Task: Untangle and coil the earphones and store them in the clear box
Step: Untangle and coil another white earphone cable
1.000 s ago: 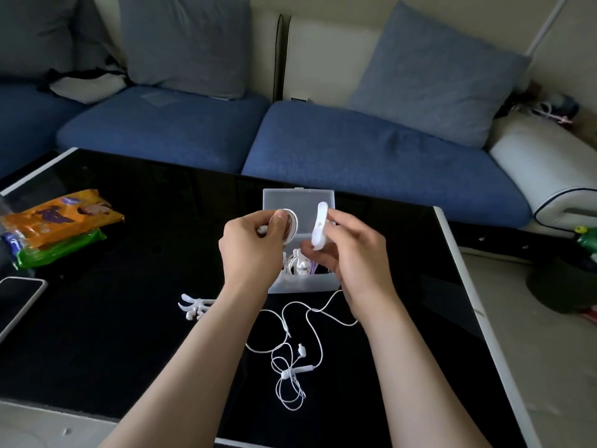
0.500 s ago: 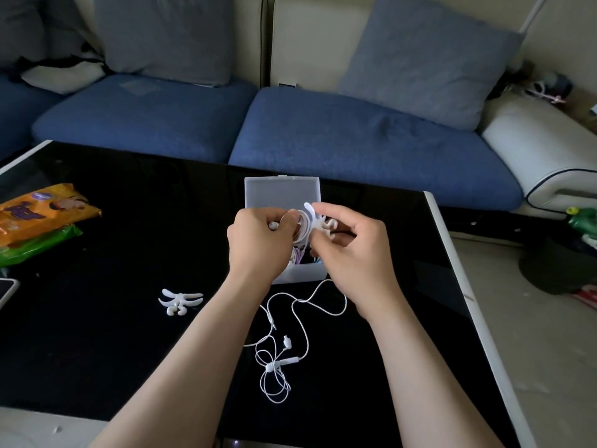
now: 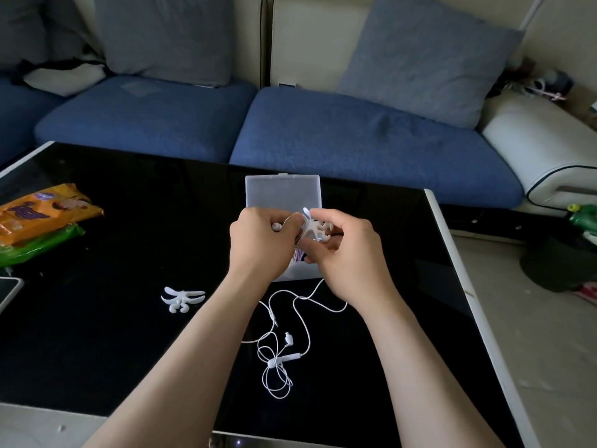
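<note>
My left hand (image 3: pixel 260 244) grips a small coil of white earphone cable above the clear box (image 3: pixel 283 192). My right hand (image 3: pixel 342 253) holds a white fishbone-shaped cable winder (image 3: pixel 315 227) against that coil. Both hands hover over the box, whose lid stands open at the back; its inside is mostly hidden by my fingers. A second pair of white earphones (image 3: pixel 284 347) lies tangled and loose on the black table, near me, with its cable running up under my right hand.
A spare white winder (image 3: pixel 182 298) lies on the black glass table (image 3: pixel 97 318) to the left. An orange and a green snack packet (image 3: pixel 38 221) and a phone (image 3: pixel 8 292) sit at the far left. A blue sofa stands beyond the table.
My right hand has brought the white winder from upright beside the coil down against it. The two hands have closed together over the box.
</note>
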A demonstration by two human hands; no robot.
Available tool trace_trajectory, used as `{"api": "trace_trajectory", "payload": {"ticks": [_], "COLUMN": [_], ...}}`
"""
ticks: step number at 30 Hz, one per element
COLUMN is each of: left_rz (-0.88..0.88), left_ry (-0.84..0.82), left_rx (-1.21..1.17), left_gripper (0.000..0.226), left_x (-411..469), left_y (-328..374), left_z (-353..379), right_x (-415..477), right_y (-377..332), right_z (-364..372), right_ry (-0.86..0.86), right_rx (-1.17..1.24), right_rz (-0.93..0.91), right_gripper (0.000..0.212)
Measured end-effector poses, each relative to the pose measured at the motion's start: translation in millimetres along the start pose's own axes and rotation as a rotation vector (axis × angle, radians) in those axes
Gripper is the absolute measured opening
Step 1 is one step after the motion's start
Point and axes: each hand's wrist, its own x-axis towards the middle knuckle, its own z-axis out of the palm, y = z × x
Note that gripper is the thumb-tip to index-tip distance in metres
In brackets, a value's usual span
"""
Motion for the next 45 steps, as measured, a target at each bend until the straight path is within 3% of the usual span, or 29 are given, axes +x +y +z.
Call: {"api": "trace_trajectory", "payload": {"ticks": [5,9,13,21,26,31,37,45], "left_rz": [-0.054,-0.116,-0.102,-0.150,-0.186,-0.147,-0.138,-0.097], "left_ry": [-0.093,-0.111,-0.029,-0.014,-0.062,-0.067,-0.012,-0.001], "left_rx": [-0.115,-0.179,-0.037,-0.020,-0.108,-0.045,-0.032,-0.018], "left_gripper": [0.023,0.024,0.030,0.028,0.028,0.024,0.025,0.025], "left_x": [2,3,3,6,4,4,9,7], "left_y": [-3,-7,-11,-15,-8,-8,-16,-12], "left_z": [2,0,-4,-8,-7,-9,-9,-8], "right_x": [2,1,2,-3,-6,-2,-2,-2], "right_y": [4,2,3,-6,-10,-5,-4,-8], "right_z": [4,4,2,11,16,16,16,16], "right_ry": [0.093,0.121,0.123,0.085,-0.038,-0.062,0.056,0.098], "right_rx": [-0.150,-0.210,-0.268,-0.219,-0.229,-0.300,-0.285,-0.280], "right_rz": [-0.076,-0.104,-0.110,-0.217,-0.177,-0.154,-0.150,-0.129], "right_gripper": [0.032,0.043,0.053,0.041,0.055,0.060,0.043,0.045]}}
